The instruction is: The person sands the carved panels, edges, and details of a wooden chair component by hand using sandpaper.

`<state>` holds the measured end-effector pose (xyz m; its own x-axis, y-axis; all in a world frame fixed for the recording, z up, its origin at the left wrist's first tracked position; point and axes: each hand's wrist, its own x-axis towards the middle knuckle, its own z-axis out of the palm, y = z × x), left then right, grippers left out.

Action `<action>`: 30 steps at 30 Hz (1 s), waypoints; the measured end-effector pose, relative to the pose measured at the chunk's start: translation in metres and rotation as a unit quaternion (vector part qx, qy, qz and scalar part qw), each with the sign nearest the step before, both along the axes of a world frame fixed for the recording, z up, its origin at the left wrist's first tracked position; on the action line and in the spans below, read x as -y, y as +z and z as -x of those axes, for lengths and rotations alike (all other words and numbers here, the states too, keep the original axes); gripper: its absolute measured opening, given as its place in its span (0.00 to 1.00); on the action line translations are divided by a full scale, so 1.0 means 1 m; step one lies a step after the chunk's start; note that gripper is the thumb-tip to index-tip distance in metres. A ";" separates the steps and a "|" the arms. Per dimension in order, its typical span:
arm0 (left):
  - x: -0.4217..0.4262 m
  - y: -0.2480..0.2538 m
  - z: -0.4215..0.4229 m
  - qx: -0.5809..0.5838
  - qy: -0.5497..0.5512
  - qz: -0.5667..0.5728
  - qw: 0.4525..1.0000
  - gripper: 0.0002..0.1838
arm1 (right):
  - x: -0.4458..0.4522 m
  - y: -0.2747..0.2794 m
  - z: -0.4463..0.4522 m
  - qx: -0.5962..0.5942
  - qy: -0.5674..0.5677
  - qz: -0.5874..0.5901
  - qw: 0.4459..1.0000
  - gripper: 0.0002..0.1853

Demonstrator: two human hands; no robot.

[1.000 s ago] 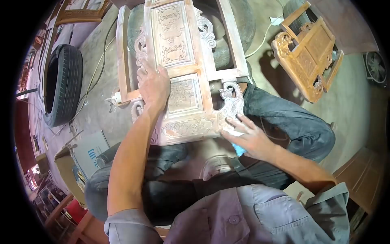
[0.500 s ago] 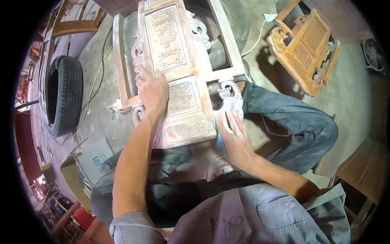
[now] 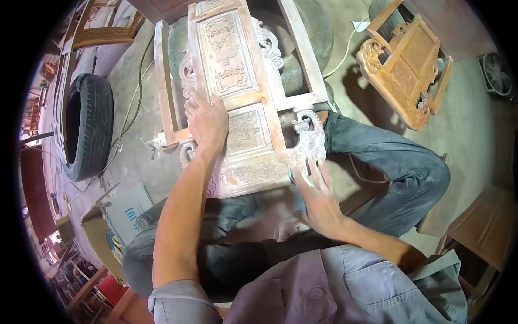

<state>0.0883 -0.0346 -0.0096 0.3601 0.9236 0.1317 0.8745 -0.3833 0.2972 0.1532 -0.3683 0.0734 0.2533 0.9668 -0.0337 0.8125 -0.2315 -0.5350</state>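
Observation:
A carved wooden panel (image 3: 246, 132), pale with dust, leans across my lap, with side rails and scrolled edges; it looks like a chair back. My left hand (image 3: 208, 121) lies on its left stile, fingers curled around the wood beside the scrollwork. At the lower right corner, my right hand (image 3: 322, 202) presses its fingers on the whitened carved scroll (image 3: 310, 143). Beneath its index finger shows the edge of a thin blue sheet (image 3: 292, 175), perhaps sandpaper; the rest is hidden by the hand.
Behind the panel is a tire (image 3: 310, 38); another tire (image 3: 89, 127) stands at left. A brown carved panel (image 3: 407, 70) rests at upper right, near a fan (image 3: 495, 73). Cables (image 3: 129, 121) cross the floor. A cardboard box (image 3: 97, 232) sits at lower left.
My right hand has slid slightly down and right along the carved corner, showing less of the blue sheet. My left hand keeps its place on the panel. The view has shifted slightly.

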 end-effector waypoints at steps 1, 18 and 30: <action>-0.001 -0.003 0.003 0.003 -0.013 -0.010 1.000 0.41 | -0.011 -0.010 -0.006 -0.003 0.006 -0.017 1.000 0.56; 0.004 0.002 -0.002 -0.006 0.010 -0.006 1.000 0.41 | -0.051 -0.024 0.008 -0.005 -0.091 -0.064 0.994 0.50; 0.006 0.003 -0.001 0.016 0.010 -0.013 1.000 0.40 | -0.070 -0.033 0.049 -0.042 -0.149 -0.027 0.988 0.47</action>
